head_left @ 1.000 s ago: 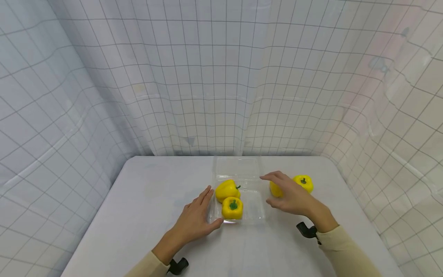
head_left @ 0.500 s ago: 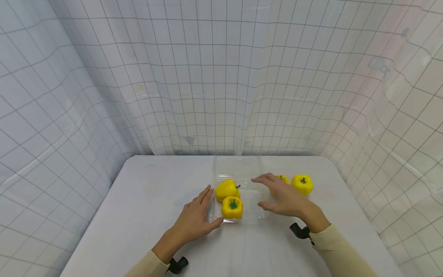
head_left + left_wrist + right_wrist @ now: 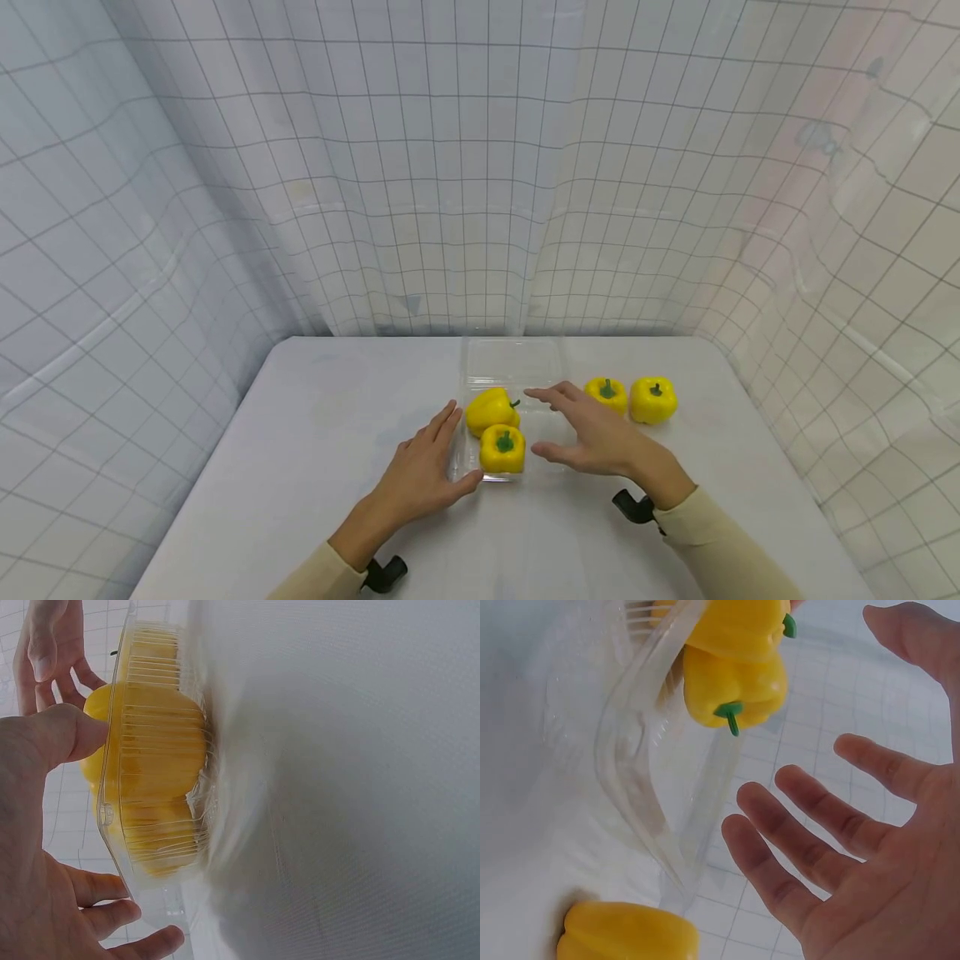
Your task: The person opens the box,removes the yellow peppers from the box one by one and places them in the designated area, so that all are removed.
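Two yellow bell peppers, one lying on its side (image 3: pixel 490 412) and one with its green stem up (image 3: pixel 502 451), sit in the left half of a clear plastic clamshell box (image 3: pixel 106 814). My left hand (image 3: pixel 426 467) rests along the box's left side, its thumb at the rim near the front and its fingers stretched out along the edge. Over the right half of the box, my right hand (image 3: pixel 592 433) hovers with fingers spread and nothing between them. In the right wrist view, its fingers (image 3: pixel 810 847) point toward the peppers, apart from them.
Two more yellow bell peppers, a nearer-in one (image 3: pixel 606 395) and an outer one (image 3: pixel 653 401), stand on the white table (image 3: pixel 300 467) right of the box. The box's lid (image 3: pixel 512 358) lies folded back behind it. Gridded white curtains (image 3: pixel 450 208) surround the table.
My right hand has moved left, away from the two peppers on the right, and now hovers over the box's right half. The left hand and the peppers have stayed put.
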The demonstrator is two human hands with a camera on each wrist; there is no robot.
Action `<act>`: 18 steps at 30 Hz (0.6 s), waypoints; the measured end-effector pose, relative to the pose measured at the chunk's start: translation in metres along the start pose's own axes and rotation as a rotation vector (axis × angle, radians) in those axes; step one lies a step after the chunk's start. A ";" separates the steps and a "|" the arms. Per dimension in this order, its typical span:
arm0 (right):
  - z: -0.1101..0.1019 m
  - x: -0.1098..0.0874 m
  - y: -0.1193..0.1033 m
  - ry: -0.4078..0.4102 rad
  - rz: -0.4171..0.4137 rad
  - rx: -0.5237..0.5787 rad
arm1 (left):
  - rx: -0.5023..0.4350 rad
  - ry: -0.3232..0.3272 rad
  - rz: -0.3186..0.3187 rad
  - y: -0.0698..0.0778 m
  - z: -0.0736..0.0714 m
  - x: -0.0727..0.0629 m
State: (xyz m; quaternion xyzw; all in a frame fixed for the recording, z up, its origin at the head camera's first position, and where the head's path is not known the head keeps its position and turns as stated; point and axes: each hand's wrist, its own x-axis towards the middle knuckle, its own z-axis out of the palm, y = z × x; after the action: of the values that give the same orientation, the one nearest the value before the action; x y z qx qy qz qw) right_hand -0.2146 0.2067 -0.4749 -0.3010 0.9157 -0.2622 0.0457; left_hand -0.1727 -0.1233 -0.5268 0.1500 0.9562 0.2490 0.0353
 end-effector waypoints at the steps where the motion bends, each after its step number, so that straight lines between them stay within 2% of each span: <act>1: 0.001 0.001 -0.001 0.000 -0.007 -0.002 | 0.000 0.000 0.001 0.000 0.000 0.000; 7: 0.009 0.004 -0.003 -0.012 -0.047 -0.023 | 0.000 -0.002 -0.001 0.000 0.000 -0.001; 18: 0.021 0.012 -0.012 -0.052 -0.067 -0.086 | 0.009 0.004 0.011 -0.003 0.002 0.001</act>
State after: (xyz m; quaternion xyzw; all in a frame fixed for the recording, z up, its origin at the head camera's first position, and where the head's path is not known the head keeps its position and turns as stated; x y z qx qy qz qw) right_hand -0.2125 0.1822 -0.4863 -0.3399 0.9141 -0.2161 0.0477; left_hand -0.1746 -0.1242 -0.5295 0.1550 0.9565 0.2453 0.0312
